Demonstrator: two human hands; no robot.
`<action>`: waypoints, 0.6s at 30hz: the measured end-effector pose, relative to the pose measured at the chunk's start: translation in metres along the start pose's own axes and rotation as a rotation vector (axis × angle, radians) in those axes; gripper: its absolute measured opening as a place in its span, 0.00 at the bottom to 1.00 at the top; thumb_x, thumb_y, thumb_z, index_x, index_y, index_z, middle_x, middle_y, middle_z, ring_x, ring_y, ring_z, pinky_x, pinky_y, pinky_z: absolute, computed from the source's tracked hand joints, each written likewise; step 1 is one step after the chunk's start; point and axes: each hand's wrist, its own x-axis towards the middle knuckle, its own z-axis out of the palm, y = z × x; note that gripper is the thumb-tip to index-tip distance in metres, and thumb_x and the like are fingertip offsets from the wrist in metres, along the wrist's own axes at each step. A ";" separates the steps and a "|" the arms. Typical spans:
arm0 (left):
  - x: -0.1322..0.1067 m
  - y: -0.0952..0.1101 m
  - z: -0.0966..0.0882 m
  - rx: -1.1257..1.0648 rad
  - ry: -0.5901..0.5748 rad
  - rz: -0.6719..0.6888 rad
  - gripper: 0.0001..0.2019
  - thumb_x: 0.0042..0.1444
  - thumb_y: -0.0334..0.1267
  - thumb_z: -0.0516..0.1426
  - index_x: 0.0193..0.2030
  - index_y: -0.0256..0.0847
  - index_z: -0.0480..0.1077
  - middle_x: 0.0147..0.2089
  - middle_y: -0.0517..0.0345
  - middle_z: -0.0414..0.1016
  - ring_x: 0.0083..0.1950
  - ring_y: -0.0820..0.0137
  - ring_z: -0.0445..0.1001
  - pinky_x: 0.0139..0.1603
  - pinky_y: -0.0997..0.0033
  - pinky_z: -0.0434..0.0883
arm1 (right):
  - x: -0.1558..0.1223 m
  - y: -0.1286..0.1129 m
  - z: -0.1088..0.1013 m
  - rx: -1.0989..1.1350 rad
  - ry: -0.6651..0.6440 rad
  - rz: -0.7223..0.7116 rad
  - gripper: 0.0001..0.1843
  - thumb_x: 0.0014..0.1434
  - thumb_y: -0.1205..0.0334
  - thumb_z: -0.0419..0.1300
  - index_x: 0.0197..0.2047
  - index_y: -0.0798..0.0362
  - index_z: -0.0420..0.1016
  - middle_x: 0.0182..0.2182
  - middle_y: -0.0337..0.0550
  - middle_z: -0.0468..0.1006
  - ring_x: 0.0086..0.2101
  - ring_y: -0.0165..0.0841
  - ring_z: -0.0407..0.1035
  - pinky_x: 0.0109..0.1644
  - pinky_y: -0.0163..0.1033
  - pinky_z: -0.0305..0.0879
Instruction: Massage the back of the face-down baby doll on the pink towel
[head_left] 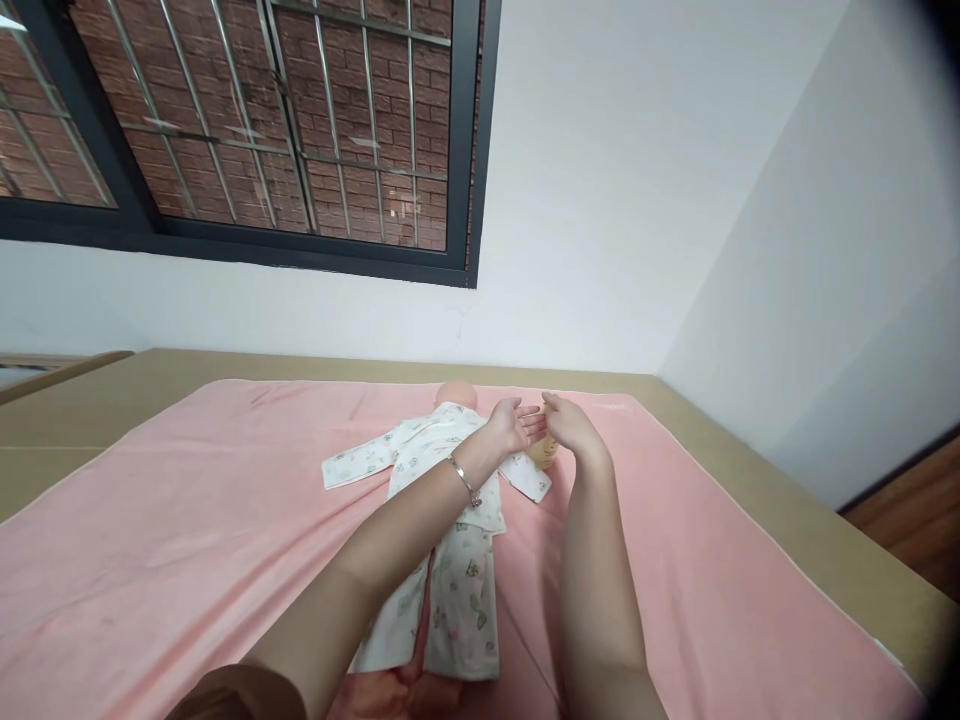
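A baby doll lies face up on a pink towel (225,520), its bald head (457,393) towards the wall. It wears a white printed garment (450,560) with both sleeves spread out. My left hand (514,425), a bracelet on its wrist, reaches across the doll's chest with palm up and fingers stretched out beside the doll's far arm. My right hand (574,428) curls down over the doll's bare hand (543,455), which sticks out past the sleeve cuff (532,483). The fingertips of my two hands meet above it.
The towel covers a tan mattress (810,530) set into the room's corner. White walls rise behind and to the right. A barred window (300,130) facing a brick wall is at the upper left. Wooden floor (915,530) shows at the right.
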 end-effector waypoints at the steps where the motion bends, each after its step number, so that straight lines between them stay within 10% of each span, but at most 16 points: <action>1: 0.000 -0.001 -0.001 -0.011 0.004 -0.009 0.18 0.67 0.42 0.43 0.50 0.30 0.67 0.41 0.43 0.76 0.41 0.63 0.77 0.42 0.65 0.75 | 0.000 0.000 0.000 -0.011 0.004 0.005 0.32 0.54 0.71 0.48 0.63 0.58 0.68 0.63 0.53 0.67 0.65 0.43 0.59 0.68 0.47 0.55; 10: -0.053 -0.004 -0.039 -0.074 -0.098 -0.025 0.06 0.60 0.34 0.51 0.36 0.37 0.68 0.31 0.52 0.75 0.34 0.66 0.77 0.47 0.62 0.74 | -0.033 -0.060 0.015 -0.088 0.085 -0.181 0.34 0.62 0.63 0.48 0.71 0.54 0.55 0.70 0.51 0.53 0.70 0.44 0.43 0.72 0.56 0.40; 18: -0.146 0.035 -0.061 -0.172 -0.148 0.197 0.12 0.59 0.31 0.49 0.43 0.34 0.73 0.41 0.48 0.80 0.46 0.64 0.79 0.56 0.65 0.71 | -0.063 -0.124 0.083 0.015 0.052 -0.502 0.30 0.69 0.54 0.45 0.71 0.55 0.55 0.71 0.50 0.50 0.71 0.41 0.37 0.73 0.59 0.33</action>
